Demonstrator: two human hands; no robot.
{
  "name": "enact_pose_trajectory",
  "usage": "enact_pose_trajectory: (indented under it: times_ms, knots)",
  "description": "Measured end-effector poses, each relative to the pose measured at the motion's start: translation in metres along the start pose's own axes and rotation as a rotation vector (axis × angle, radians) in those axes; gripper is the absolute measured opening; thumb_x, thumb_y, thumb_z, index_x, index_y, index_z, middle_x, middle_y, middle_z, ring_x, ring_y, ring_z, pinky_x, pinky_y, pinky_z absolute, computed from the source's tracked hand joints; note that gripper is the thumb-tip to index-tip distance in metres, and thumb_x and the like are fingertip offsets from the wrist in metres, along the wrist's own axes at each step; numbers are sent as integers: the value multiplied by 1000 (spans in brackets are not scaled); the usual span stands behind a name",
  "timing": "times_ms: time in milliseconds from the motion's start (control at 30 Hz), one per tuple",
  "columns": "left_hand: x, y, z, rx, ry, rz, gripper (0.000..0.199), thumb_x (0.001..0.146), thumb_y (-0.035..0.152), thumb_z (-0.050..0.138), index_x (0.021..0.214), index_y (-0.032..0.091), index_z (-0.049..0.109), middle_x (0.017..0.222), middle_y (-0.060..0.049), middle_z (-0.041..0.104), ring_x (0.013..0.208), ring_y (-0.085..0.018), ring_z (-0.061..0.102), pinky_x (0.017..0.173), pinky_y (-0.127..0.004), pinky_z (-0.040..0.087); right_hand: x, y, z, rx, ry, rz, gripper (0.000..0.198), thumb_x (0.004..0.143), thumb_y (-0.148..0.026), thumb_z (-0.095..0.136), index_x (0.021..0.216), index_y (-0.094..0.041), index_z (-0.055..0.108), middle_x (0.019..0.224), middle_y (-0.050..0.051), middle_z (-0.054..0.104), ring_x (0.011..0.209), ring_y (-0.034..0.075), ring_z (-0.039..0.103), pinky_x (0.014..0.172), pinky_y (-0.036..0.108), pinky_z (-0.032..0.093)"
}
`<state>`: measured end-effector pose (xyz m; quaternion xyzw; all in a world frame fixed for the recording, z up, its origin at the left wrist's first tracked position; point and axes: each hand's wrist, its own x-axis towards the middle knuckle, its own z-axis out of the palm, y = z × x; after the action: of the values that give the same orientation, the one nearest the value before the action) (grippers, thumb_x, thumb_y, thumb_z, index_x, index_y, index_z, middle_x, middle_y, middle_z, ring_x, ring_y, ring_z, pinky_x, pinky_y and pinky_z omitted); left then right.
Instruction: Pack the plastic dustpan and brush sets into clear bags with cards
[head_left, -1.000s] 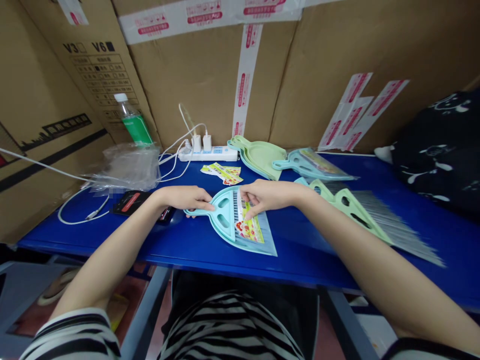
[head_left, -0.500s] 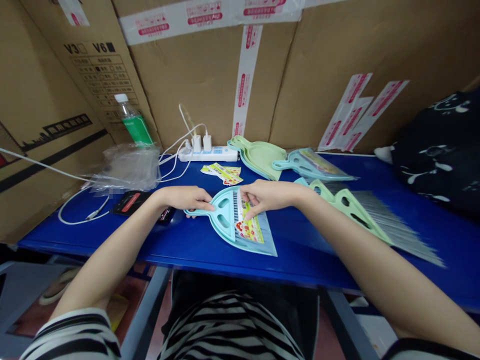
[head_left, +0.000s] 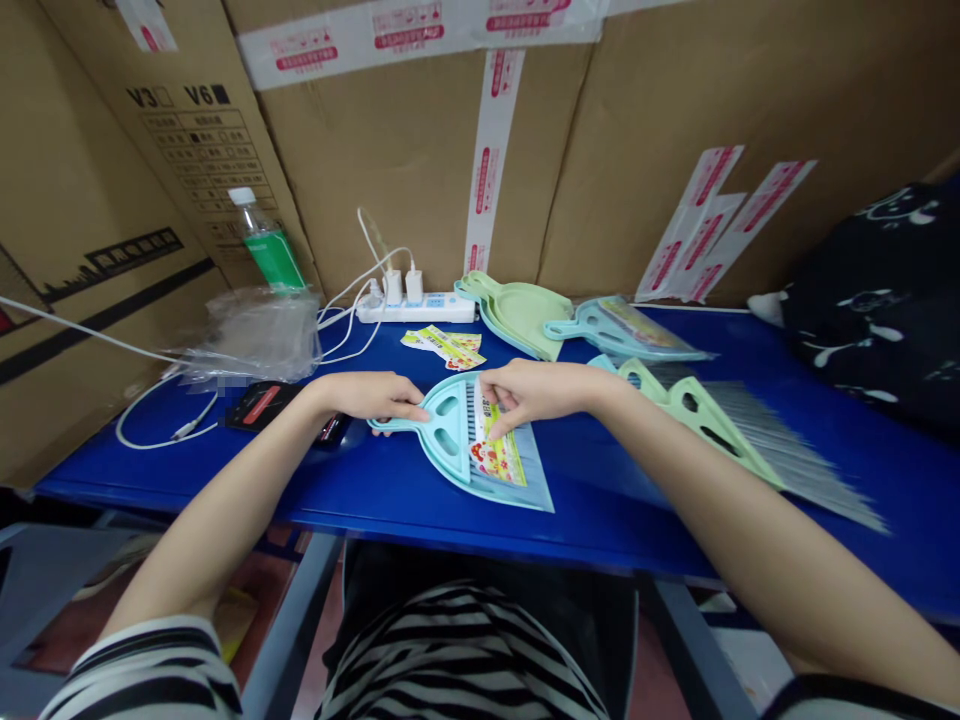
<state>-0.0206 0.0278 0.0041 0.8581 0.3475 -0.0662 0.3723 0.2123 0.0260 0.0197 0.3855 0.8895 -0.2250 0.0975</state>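
A: State of the hands, from where I stand?
B: Left hand (head_left: 384,398): fingers wrapped around the handle end of the blue dustpan (head_left: 480,489) and the blue brush (head_left: 450,418) lying in it. Right hand (head_left: 529,388): thumb and curled fingers gripping the upper part of the printed card (head_left: 502,462), over the bristles. The set lies on the table (head_left: 360,500), near its front edge.
A: Possible faults?
B: Card skews or slides off, caused by slick bristles beneath. Brush shifts inside the pan, caused by a loosened left grip. Bristles bend, caused by excess pressure.
A: Count?
B: Loose cards (head_left: 459,345): at least two, overlapping. Stacked dustpans (head_left: 532,312): at least two, green over blue. Bagged set (head_left: 626,325): one. Green brushes (head_left: 701,412): two visible; the forearm hides part. Bottle (head_left: 274,255): one. White chargers (head_left: 414,286): two.
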Motion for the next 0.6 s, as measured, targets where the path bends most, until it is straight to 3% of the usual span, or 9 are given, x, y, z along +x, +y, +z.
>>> enact_pose_trajectory:
  times_ms: [600]
  knots:
    - [0, -1, 0, 15, 9, 20, 43, 87, 53, 45, 62, 18, 41, 57, 4, 32, 53, -9, 31, 48, -20, 28, 1, 4, 2, 18, 12, -31, 51, 62, -67, 66, 71, -24, 38, 65, -2, 50, 64, 17, 50, 58, 28, 33]
